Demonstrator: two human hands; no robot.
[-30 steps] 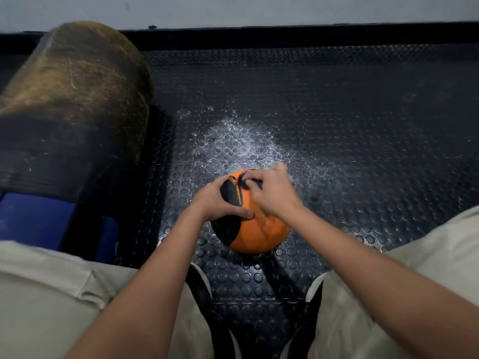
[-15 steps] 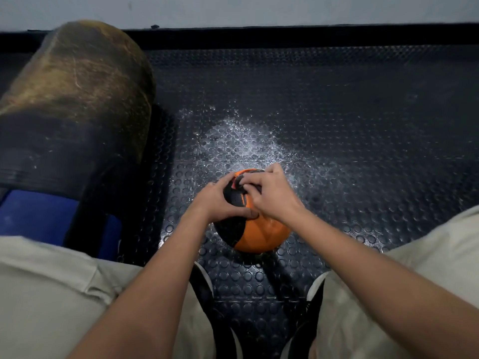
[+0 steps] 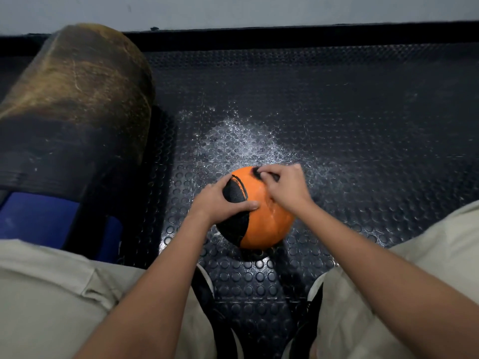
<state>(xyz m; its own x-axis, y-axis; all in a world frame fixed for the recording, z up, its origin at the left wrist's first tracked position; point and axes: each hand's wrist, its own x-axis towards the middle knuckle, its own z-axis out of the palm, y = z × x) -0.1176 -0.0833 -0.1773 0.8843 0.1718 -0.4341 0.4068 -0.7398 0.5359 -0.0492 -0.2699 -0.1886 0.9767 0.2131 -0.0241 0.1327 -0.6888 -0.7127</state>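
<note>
Studded black floor mat (image 3: 363, 125) bears an orange-black ball (image 3: 269, 224) and perhaps wet speckles (image 3: 241, 141).

No text, number, brand or sign can be read anywhere in this view. The orange and black ball (image 3: 267, 224) shows only its colour panels and a thin curved line. The small dark pad (image 3: 253, 171) on top of it has no mark that I can make out, and the worn brown cylinder (image 3: 75, 99) carries only scratches and stains.
</note>
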